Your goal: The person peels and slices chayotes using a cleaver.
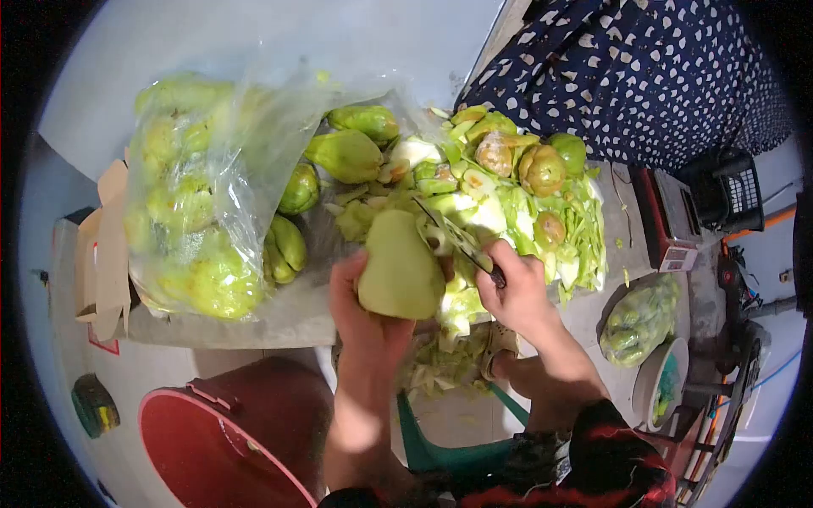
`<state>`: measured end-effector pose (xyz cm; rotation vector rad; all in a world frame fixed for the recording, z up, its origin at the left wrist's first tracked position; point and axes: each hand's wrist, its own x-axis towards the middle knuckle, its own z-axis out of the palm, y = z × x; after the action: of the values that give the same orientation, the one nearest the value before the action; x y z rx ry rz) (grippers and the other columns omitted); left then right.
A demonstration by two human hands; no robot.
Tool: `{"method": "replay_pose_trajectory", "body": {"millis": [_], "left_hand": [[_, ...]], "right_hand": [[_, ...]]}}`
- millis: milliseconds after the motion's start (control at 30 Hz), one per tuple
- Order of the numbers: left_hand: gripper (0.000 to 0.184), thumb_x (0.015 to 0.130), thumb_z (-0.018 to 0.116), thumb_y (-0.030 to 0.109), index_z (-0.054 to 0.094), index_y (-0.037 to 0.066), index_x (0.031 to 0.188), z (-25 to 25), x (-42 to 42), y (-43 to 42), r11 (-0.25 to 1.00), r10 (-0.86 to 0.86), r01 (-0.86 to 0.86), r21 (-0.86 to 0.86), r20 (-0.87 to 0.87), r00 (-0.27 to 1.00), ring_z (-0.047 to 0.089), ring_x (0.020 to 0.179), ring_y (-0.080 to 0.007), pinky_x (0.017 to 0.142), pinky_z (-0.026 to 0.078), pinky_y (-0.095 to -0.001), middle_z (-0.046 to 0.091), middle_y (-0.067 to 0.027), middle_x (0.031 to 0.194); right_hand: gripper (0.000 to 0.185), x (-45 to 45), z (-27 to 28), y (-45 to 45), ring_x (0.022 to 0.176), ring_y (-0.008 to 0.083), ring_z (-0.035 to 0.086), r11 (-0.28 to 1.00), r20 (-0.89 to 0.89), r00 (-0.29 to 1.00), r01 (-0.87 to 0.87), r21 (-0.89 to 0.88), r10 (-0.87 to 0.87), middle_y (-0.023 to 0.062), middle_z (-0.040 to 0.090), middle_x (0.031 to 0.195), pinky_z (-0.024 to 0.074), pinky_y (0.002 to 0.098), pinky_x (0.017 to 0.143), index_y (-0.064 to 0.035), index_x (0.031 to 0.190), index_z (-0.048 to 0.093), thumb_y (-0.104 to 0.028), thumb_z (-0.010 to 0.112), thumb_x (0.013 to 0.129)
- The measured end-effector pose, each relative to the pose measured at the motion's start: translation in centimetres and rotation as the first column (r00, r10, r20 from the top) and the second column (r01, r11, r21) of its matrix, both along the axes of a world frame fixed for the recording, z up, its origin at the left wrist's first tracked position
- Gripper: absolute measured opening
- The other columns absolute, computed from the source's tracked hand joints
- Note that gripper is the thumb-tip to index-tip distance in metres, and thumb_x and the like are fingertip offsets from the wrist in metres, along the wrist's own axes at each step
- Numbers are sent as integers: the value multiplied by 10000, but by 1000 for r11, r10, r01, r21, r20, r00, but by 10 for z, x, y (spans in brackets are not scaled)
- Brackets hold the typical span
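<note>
My left hand (pixel 360 300) is wrapped round a pale, peeled chayote (pixel 400 269), holding it up over the front of the table. My right hand (pixel 518 288) grips the dark handle of a peeler (pixel 461 241). Its long blade slants up and left beside the chayote's right side; whether it touches the skin I cannot tell. Behind the hands lies a heap of green peelings (pixel 508 224), with several browned chayote pieces (pixel 542 171) on top. Unpeeled chayotes (pixel 345 156) lie left of the heap, by the mouth of a clear plastic bag (pixel 199 203) full of more.
A red bucket (pixel 182 423) stands on the floor at front left, and a cardboard box (pixel 106 245) at the table's left end. Fallen peelings (pixel 445 364) lie between my feet. At right are a bagged bundle (pixel 641 322), a white pail (pixel 652 385) and a red-sided scale (pixel 665 216).
</note>
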<state>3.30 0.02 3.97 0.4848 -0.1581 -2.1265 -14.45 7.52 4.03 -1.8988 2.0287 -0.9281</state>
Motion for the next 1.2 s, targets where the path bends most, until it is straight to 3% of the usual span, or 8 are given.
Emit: {"method": "replay_pose_trajectory", "body": {"millis": [133, 233, 333, 833, 933, 1033, 1133, 1200], "left_hand": [[474, 865, 492, 304, 519, -7, 1222, 1, -4, -6, 987, 121, -111, 118, -80, 989, 604, 1002, -293, 917, 483, -436, 617, -152, 1095], [470, 849, 544, 315, 521, -6, 1192, -3, -5, -7, 989, 126, -123, 81, -32, 992, 594, 1004, -301, 923, 481, -438, 613, -145, 1071], [459, 828, 575, 324, 526, 4, 1154, -4, -5, -4, 979, 64, -17, 205, -229, 971, 595, 982, -300, 928, 481, -443, 610, -144, 1048], [432, 852, 547, 354, 539, 9, 1111, -13, -10, -2, 987, 64, -16, 162, -298, 953, 598, 973, -297, 920, 473, -437, 619, -153, 1025], [484, 856, 528, 346, 506, -2, 1192, -8, -8, 0, 995, 44, -28, 92, -179, 983, 559, 1046, -313, 965, 449, -443, 583, -181, 1108], [512, 850, 522, 364, 506, -1, 1210, -3, -9, -5, 963, 196, -191, 190, -6, 981, 583, 1019, -327, 935, 471, -437, 599, -183, 1095], [525, 841, 529, 361, 508, -4, 1218, -7, -4, -3, 995, 58, -59, 81, 6, 998, 603, 997, -318, 904, 490, -430, 609, -183, 1088], [500, 839, 527, 317, 495, -13, 1214, -5, -1, -1, 993, -68, 83, 82, -169, 983, 594, 1023, -289, 920, 468, -416, 612, -172, 1093]], "right_hand": [[388, -2, -3, 5, 596, 336, 604, 975, -154, 979, -159, -157, 135, 150, 586, 696, 485, 407, 519, -43, 970, 531, -22, 667, 607], [212, 4, 3, 3, 548, 265, 563, 840, -240, 911, -404, -362, 335, 83, 501, 633, 446, 381, 466, -27, 781, 588, -23, 669, 585], [141, 15, 9, 5, 497, 213, 480, 823, -381, 858, -472, -317, 346, 47, 416, 591, 379, 336, 419, -31, 696, 575, -13, 662, 587], [190, 19, -2, 4, 492, 212, 470, 819, -396, 860, -462, -340, 321, 57, 451, 604, 366, 330, 415, -42, 754, 579, -16, 684, 597], [318, 11, -21, -2, 543, 260, 542, 915, -253, 954, -240, -324, 161, 87, 508, 650, 430, 374, 458, -33, 861, 579, -57, 695, 566], [386, -3, -16, -2, 600, 293, 576, 920, -237, 950, -270, -283, 205, 101, 527, 692, 465, 401, 498, -11, 905, 584, -151, 701, 565], [331, 2, -3, 6, 606, 285, 582, 857, -262, 903, -413, -307, 341, 94, 522, 688, 451, 391, 482, -11, 843, 597, -160, 693, 564], [305, 8, 10, 10, 606, 283, 583, 861, -285, 890, -432, -270, 357, 91, 522, 690, 444, 383, 473, -15, 814, 600, -156, 691, 559]]}}
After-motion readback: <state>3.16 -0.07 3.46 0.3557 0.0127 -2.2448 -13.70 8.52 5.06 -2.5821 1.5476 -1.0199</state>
